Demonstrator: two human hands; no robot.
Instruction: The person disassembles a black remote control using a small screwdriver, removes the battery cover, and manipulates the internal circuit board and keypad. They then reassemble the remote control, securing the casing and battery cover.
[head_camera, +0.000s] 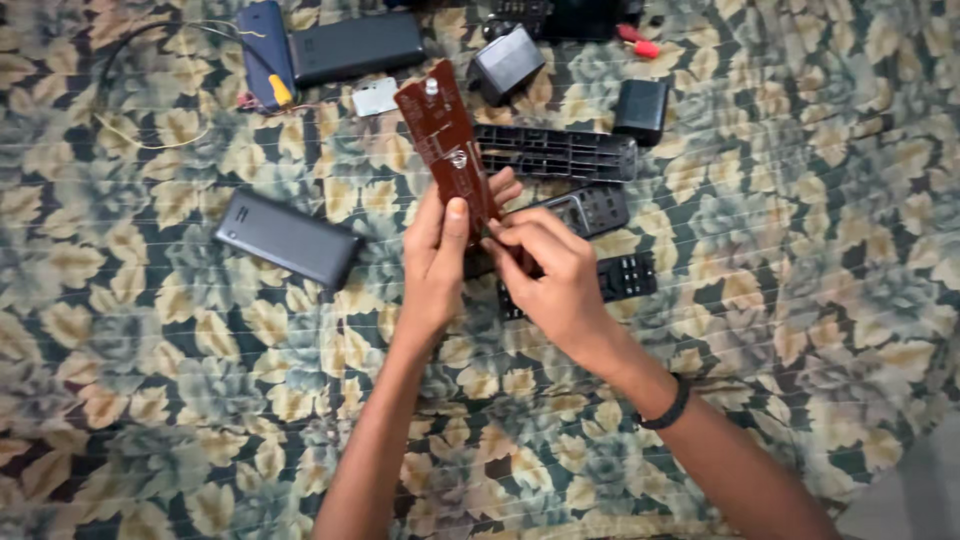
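Two bare hands meet over a cloth (200, 400) printed with large pale flowers; the left hand (435, 265) grips the lower end of a long reddish-brown circuit board (447, 142), thumb pressed flat on its face and the other fingers curled behind it, so the board stands tilted up and away from the fingertips; the right hand (555, 275), with a dark band at the wrist, has its fingers bent and pinched against the board's lower right edge, though what they pinch, if anything, is too small to tell. Just beyond the right fingertips lie opened remote control shells: a long black ribbed casing (555, 153), a dark front panel with button holes (590, 208), and another black button panel (625, 275) partly hidden under the right hand; all of these shells look hollow. Left of the left hand, apart from it, lies a closed dark grey remote (288, 238); further beyond the fingers are a blue remote (264, 45), another long dark remote (357, 45), two small black boxes (507, 62) and a red-handled tool (638, 42).
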